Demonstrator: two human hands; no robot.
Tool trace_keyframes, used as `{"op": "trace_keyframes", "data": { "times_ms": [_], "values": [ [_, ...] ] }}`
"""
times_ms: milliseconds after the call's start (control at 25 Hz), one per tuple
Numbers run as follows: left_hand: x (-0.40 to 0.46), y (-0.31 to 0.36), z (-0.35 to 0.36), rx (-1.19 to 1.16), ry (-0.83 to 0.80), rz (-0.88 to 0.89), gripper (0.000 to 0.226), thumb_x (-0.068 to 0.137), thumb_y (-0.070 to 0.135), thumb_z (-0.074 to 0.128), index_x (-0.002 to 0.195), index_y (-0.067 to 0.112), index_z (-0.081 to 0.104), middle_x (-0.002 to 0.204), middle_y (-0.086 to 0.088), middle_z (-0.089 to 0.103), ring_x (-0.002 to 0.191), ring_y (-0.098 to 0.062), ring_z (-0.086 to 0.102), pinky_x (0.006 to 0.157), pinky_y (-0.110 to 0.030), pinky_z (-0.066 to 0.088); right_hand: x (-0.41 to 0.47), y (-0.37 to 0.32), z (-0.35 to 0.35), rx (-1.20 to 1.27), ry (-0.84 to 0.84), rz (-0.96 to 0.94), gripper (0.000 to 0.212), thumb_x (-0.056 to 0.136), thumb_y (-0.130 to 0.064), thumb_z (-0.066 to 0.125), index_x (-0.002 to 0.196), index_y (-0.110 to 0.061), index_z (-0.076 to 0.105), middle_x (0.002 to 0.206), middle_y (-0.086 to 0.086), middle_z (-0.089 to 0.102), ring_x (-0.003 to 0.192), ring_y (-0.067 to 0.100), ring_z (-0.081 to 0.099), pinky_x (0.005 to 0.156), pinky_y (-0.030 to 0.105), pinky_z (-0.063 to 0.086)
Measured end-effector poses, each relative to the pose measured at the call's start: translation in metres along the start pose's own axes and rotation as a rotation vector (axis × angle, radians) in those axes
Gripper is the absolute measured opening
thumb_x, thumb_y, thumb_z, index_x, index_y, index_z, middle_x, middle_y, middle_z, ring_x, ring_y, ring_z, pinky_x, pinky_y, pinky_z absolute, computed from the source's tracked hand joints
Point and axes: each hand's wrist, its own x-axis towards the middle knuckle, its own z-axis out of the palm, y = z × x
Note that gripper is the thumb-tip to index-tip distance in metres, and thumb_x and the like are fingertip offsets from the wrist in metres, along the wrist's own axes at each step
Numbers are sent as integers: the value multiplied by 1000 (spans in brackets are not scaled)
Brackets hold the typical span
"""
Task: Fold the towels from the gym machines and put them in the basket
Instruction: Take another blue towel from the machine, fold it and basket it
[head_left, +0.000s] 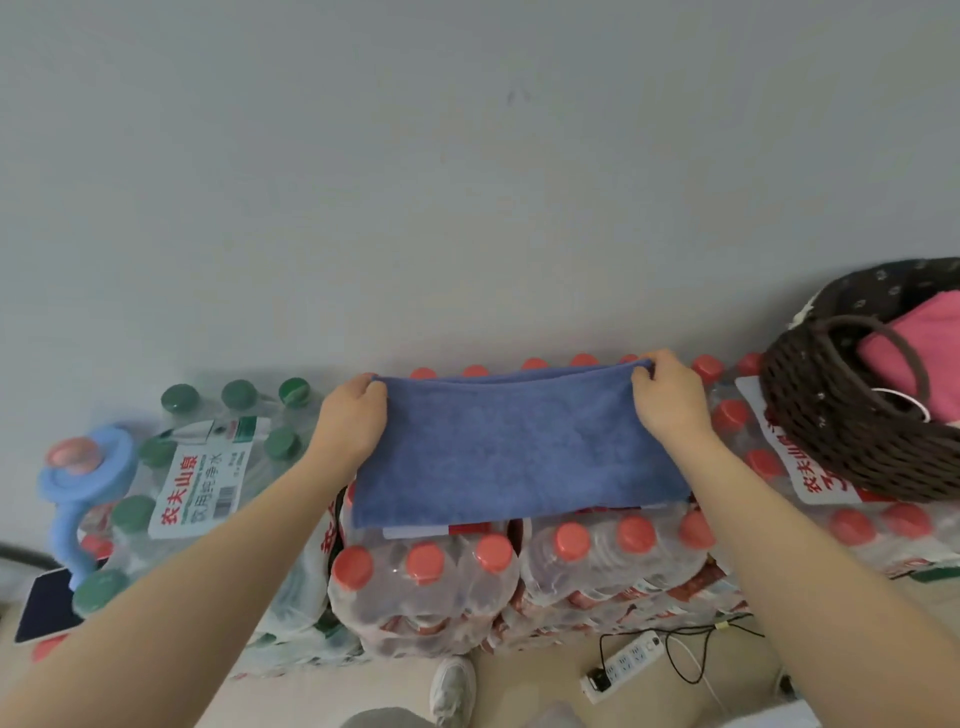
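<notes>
A blue towel (514, 447) lies flat on packs of bottles (587, 561). The left hand (350, 418) and right hand (670, 397) each pinch a far corner. The basket (831, 431), holding something pink, sits off to the right.

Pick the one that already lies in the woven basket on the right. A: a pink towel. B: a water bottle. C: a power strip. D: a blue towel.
A: a pink towel lies inside the dark woven basket, while both hands hold the blue towel over the bottle packs.
</notes>
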Motion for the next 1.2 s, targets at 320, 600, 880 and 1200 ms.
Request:
{"op": "trace_keyframes", "data": {
  "times_ms": [320, 600, 880, 1200],
  "values": [
    [19, 7, 1, 494, -25, 155, 26, 95, 12, 30, 104, -5, 48, 104, -31, 59, 92, -42, 56, 68, -38, 37, 9, -3, 17, -337, 30, -4, 27, 99, -22, 31, 110, -4, 49, 106, 22, 61, 93, 40, 58, 65, 37, 40],
    [15, 5, 9, 831, 199, 560, 42, 71, 5, 40, 111, -3, 51, 110, -24, 60, 92, -38, 60, 65, -38, 47, -27, -32, 28, -385, 171, -512, 34, 92, -18, 48, 120, 0, 52, 122, 21, 57, 108, 40, 56, 90, 44, 45],
    [-7, -7, 43, 782, -301, 712, 117, 58, 79, -21, 148, 9, 6, 158, -8, 2, 146, -20, 1, 115, -29, -6, -36, -33, 61, -583, -366, -564, 62, 96, -46, 22, 149, -17, 5, 158, -1, 2, 146, 14, -1, 117, 34, -1],
    [-18, -11, 38, 795, -235, 563, 143, 35, 93, -18, 147, 5, -1, 156, -17, -6, 145, -27, -6, 118, -37, -2, -28, 34, 15, -417, -135, -45, 54, 98, -38, 21, 144, -9, 22, 153, 12, 23, 141, 27, 22, 113, 49, 23]
  ]
}}
